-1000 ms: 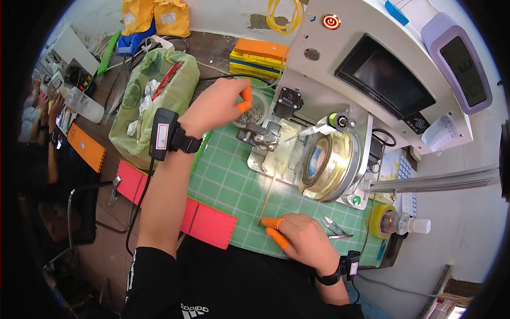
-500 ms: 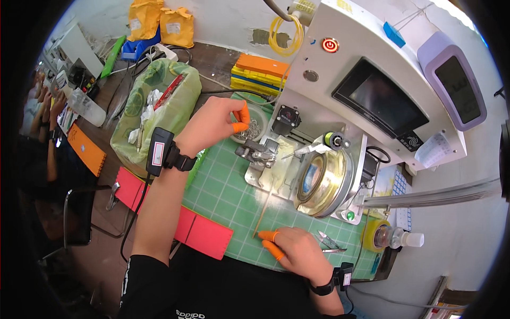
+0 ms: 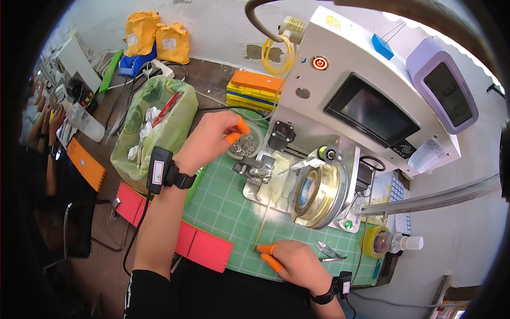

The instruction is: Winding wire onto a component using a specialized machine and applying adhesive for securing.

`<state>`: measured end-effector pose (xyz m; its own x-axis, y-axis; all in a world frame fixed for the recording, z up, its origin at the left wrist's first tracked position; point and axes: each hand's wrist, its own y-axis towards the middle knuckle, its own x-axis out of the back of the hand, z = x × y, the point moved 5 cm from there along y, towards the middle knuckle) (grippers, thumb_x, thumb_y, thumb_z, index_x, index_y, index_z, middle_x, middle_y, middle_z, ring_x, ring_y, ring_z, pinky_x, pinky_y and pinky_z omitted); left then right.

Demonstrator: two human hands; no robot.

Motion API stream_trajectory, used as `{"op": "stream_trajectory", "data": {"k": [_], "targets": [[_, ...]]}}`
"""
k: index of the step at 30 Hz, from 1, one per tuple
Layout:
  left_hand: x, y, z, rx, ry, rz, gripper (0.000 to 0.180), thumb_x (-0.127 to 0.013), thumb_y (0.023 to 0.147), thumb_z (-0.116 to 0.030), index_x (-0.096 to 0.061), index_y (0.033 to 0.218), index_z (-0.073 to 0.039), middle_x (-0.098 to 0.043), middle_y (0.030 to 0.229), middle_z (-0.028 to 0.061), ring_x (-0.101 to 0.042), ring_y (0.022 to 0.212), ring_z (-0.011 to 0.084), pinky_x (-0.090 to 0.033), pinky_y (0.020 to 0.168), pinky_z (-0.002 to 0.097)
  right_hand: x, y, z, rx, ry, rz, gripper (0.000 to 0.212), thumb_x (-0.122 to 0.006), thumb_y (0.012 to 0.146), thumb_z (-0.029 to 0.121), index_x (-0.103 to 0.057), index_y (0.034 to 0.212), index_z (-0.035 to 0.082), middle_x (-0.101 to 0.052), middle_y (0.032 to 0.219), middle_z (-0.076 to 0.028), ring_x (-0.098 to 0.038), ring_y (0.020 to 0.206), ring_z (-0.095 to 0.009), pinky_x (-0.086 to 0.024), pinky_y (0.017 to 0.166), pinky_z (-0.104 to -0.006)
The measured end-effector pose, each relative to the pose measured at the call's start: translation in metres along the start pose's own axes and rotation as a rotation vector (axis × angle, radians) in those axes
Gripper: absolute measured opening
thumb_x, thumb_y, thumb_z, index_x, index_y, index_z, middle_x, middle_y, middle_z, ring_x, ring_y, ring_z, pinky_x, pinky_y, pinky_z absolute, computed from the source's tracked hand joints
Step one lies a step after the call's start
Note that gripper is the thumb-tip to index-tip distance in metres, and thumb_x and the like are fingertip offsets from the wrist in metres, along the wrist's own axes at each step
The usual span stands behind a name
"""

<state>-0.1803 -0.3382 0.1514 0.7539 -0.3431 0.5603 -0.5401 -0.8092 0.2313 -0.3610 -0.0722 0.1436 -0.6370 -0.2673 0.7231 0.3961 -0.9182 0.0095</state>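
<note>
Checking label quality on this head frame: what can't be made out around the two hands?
- Left hand, head view: its orange-capped fingertips cover part of the small dish of metal rings; whether a ring is pinched cannot be told.
- Right hand: the thin strip under its fingertips is too fine and blurred to identify.
- Tweezers: tips too small to judge.
- Green bag: contents blurred by the plastic.

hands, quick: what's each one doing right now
Left hand: fingers pinched over the bowl of small metal rings.
Right hand: fingers pinching a thin wire on the green mat.
</note>
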Motion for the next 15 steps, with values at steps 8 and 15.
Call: {"op": "stream_trajectory", "data": {"k": [8, 15], "targets": [[0.001, 0.004, -0.014, -0.081, 0.097, -0.019, 0.016, -0.072, 0.09, 0.006, -0.075, 0.105, 0.001, -0.076, 0.101, 0.0125, -0.076, 0.098, 0.024, -0.061, 0.087, 0.0356, 0.001, -0.003, -0.007, -0.035, 0.002, 0.027, 0.015, -0.07, 0.1, 0.018, -0.073, 0.107, 0.005, -0.067, 0.088, -0.012, -0.068, 0.082, -0.034, -0.056, 0.077, -0.0432], [-0.005, 0.003, -0.011, -0.196, 0.359, 0.081, 0.017, -0.072, 0.086, 0.004, -0.077, 0.101, -0.001, -0.069, 0.095, 0.0153, -0.069, 0.094, 0.0365, -0.056, 0.081, 0.0431, -0.003, 0.003, -0.009, 0.004, 0.0, 0.022, 0.014, -0.072, 0.099, 0.019, -0.073, 0.105, 0.006, -0.066, 0.087, -0.011, -0.068, 0.082, -0.033, -0.056, 0.077, -0.0435]]}}
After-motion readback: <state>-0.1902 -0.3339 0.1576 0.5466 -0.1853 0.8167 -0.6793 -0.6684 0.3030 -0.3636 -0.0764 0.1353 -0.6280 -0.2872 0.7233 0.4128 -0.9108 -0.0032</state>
